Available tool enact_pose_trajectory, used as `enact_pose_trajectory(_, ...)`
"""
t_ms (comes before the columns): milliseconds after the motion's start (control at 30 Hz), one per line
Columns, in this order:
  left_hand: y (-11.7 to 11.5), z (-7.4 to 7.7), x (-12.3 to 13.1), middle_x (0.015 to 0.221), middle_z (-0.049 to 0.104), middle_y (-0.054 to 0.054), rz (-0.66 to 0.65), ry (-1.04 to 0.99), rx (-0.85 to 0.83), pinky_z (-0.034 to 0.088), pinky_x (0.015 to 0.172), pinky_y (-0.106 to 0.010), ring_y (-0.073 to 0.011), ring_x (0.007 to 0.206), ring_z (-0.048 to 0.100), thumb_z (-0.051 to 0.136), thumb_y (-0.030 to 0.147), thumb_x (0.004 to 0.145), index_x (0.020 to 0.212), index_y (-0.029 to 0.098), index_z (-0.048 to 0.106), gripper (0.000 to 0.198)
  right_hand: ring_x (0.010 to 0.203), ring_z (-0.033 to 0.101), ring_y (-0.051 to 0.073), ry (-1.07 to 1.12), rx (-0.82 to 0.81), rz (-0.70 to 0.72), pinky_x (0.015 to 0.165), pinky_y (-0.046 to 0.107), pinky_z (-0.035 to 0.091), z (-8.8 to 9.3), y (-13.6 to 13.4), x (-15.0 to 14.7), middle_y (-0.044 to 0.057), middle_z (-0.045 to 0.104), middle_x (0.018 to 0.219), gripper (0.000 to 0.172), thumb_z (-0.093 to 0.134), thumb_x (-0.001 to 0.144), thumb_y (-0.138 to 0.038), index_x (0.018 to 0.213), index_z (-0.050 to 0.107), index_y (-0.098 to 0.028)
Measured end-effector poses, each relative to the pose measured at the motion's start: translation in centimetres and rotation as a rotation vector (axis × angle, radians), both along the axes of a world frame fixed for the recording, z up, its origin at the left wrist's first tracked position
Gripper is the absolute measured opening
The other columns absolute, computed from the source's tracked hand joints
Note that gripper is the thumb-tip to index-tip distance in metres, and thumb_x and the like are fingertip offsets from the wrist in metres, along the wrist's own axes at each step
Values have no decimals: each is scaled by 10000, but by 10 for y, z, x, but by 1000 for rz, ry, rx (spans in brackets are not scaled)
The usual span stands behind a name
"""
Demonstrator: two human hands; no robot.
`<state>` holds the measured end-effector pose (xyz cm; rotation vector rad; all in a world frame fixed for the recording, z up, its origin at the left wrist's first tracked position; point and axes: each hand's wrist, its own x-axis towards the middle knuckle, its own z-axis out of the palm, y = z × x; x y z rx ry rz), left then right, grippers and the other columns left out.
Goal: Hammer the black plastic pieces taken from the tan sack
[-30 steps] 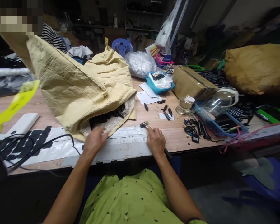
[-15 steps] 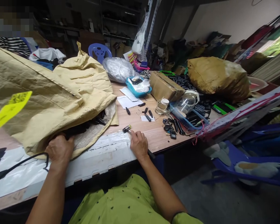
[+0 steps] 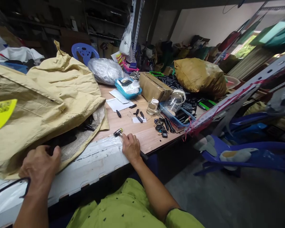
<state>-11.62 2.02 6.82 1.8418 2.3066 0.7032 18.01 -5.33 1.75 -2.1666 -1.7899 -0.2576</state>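
My right hand [image 3: 131, 148] is closed around a small hammer [image 3: 118, 132], whose dark head has a yellow face. The hammer rests over the white-covered front edge of the table, its black handle end showing below my fist. On the left, my left hand [image 3: 41, 163] is at the mouth of a large beige sack [image 3: 68, 85], fingers curled with the thumb towards a dark piece; the fingertips are partly hidden. Black pieces [image 3: 89, 126] lie inside the sack on its silvery lining. Several small black parts [image 3: 139, 118] lie on the table beyond the hammer.
A blue basket [image 3: 178, 118], a lidded jar [image 3: 152, 106], a cardboard box [image 3: 154, 87] and bunched keys [image 3: 159, 125] stand or lie to the right. A slanted metal rail [image 3: 239, 90] with pink string borders that side. A purple chair [image 3: 251, 152] holds a plush toy.
The view has turned right, so the scene sits further left. My left hand has drawn back a little from inside the sack. My right hand still grips the hammer.
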Motion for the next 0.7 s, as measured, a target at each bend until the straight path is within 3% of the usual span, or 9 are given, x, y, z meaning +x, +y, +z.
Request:
enact_pose_trajectory(67,-13,2,13,918,703,-97,-44,3,88,541,769,-464,-370,994,660,460,591,815,966,244,680,438,917,511,226,-6,-9,3,751,321,417,1,0,0,80,612,999,396,544,924,-176,1297,642,-260)
enact_pose_trajectory(167,-24,0,36,915,726,-27,-309,-113,64,521,694,-353,-260,771,657,492,589,789,920,274,659,380,920,519,228,-11,-14,-6,740,323,421,2,0,-2,81,618,1002,380,540,932,-187,1290,644,-258)
enact_pose_trajectory(233,-26,-4,52,879,729,-27,-502,-201,-16,515,681,-338,-238,700,639,518,577,754,888,261,667,375,919,528,227,-5,-13,-17,738,322,426,2,1,-3,80,622,1004,368,541,933,-187,1278,650,-256)
enact_pose_trajectory(333,-22,-14,68,857,723,-58,-702,-237,-90,528,748,-337,-250,762,661,513,573,776,883,237,696,397,910,543,219,17,-7,-10,748,315,437,4,2,-2,77,629,1001,377,541,925,-171,1275,653,-253)
enact_pose_trajectory(467,-17,-28,72,905,729,-62,-733,-214,-99,527,751,-326,-235,762,660,513,569,823,918,235,721,404,907,567,203,84,-34,-18,773,293,454,10,0,7,68,634,1010,382,580,903,-177,1272,653,-244)
enact_pose_trajectory(600,-15,-37,69,891,725,-48,-729,-233,-98,515,712,-306,-231,775,660,554,602,811,938,244,731,419,946,587,208,112,-117,-49,757,287,453,15,-6,16,65,636,1029,171,618,910,-261,1055,708,-246)
enact_pose_trajectory(700,-13,-42,68,889,718,-38,-725,-239,-85,516,723,-313,-234,793,666,557,614,808,934,250,735,424,950,594,205,119,-147,-44,768,287,451,16,-8,18,63,644,1016,140,606,927,-270,1027,701,-244)
